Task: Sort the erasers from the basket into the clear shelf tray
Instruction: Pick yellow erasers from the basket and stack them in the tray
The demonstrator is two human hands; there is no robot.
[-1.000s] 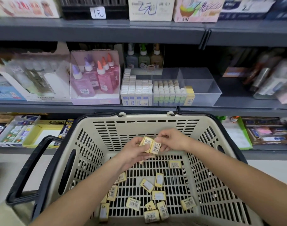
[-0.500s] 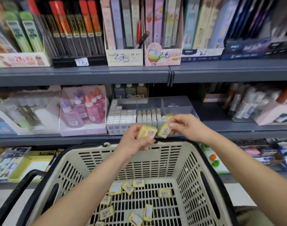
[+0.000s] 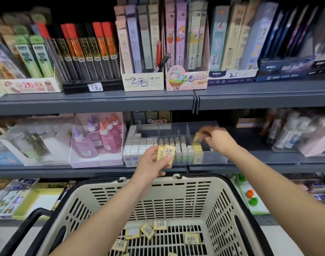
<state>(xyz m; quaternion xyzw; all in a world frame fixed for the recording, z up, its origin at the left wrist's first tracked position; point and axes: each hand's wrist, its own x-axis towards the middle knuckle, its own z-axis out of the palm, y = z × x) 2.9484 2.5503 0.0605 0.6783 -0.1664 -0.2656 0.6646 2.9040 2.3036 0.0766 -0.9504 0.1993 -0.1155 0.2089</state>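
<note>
A cream plastic basket (image 3: 221, 200) with black handles sits low in front of me, and several yellow erasers (image 3: 147, 230) with barcode labels lie on its floor. On the middle shelf stands the clear shelf tray (image 3: 213, 156), with rows of white, pale and yellow erasers inside. My left hand (image 3: 154, 161) holds two yellow erasers (image 3: 166, 152) in front of the tray. My right hand (image 3: 216, 138) reaches over the tray's right compartment and pinches one yellow eraser (image 3: 197, 137) above the yellow row (image 3: 197, 149).
A box of pink and purple glue bottles (image 3: 97, 139) stands left of the tray. Bottles (image 3: 291, 133) crowd the shelf to the right. The upper shelf (image 3: 176, 98) carries pencil-lead boxes. Stationery packs (image 3: 19, 196) lie on the lower shelf behind the basket.
Both hands rose from the basket to the shelf. My right hand carried one eraser away from the left hand's stack and over the tray's right compartment. The view tilted upward.
</note>
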